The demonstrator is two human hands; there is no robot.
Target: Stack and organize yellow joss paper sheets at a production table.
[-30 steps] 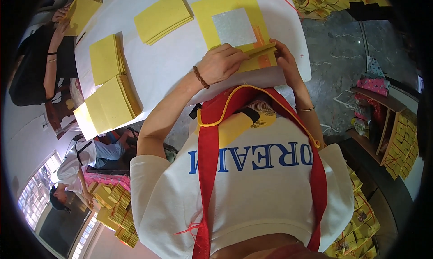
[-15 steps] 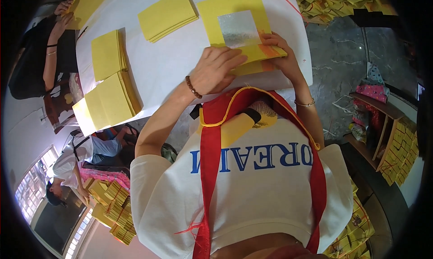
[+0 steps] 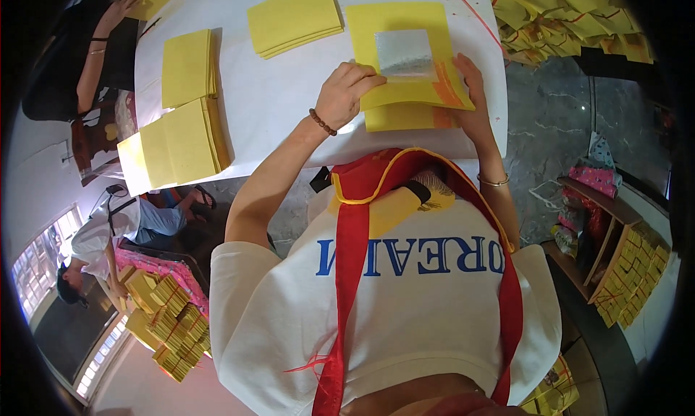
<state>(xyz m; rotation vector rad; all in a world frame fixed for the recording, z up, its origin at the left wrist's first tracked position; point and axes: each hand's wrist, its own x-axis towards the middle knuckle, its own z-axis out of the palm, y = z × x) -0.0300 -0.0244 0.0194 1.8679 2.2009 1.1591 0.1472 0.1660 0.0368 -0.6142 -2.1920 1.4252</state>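
Note:
A yellow paper sheet (image 3: pixel 402 19) with a silver foil square (image 3: pixel 405 52) and an orange smear lies before me, its near edge curled up off another yellow sheet (image 3: pixel 402 118) below. My left hand (image 3: pixel 349 90) pinches its left edge, the fingertips beside the foil. At the right edge my right hand (image 3: pixel 474 101) holds the sheet near the orange smear, fingers stretched along the edge and part of the hand hidden behind the paper.
Folded yellow paper stacks stand on the white table (image 3: pixel 282 126): one (image 3: pixel 295 19) farther off, others (image 3: pixel 190 68) at left. A co-worker's arm (image 3: pixel 90 68) reaches in at far left. Yellow bundles (image 3: pixel 572 18) fill the far right; a wooden shelf (image 3: pixel 597 242) stands right.
The sheet's near edge, earlier folded up between my hands, has come down and spread out. My left hand has shifted from the fold to the left edge. The whole view has shifted slightly.

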